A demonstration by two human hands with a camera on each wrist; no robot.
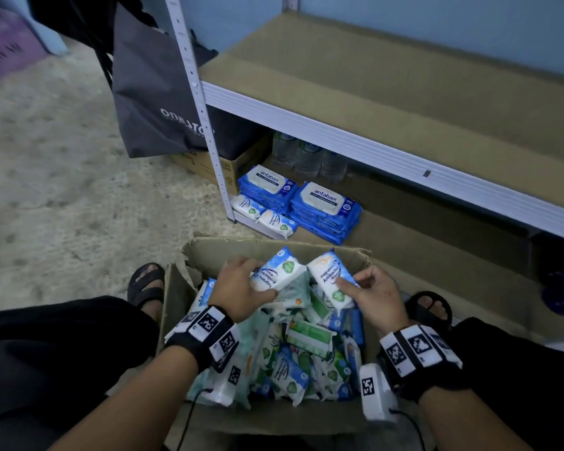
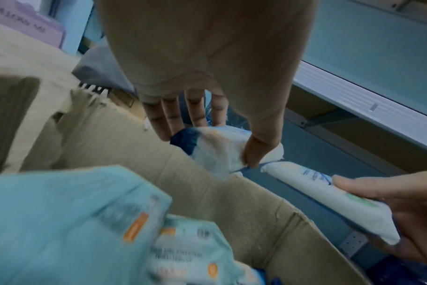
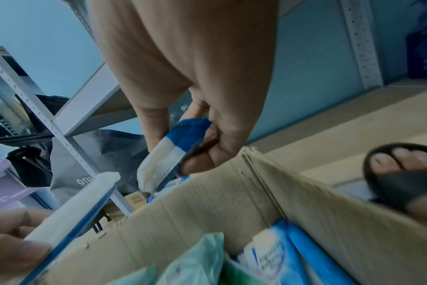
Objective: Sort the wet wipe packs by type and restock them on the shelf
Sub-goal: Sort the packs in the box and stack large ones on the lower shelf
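An open cardboard box between my feet holds several mixed wet wipe packs, white-blue, green and pale teal. My left hand grips one white-and-blue antibacterial pack above the box. My right hand pinches a second pack of the same kind beside it. The left wrist view has my left hand around its pack. The right wrist view has my right hand around its pack. On the bottom shelf lie two stacks of blue antabax packs and two small white packs.
The metal shelf has a bare brown middle board. Water bottles and a carton stand at the back of the bottom level. A dark tote bag hangs on the upright post. My sandalled feet flank the box.
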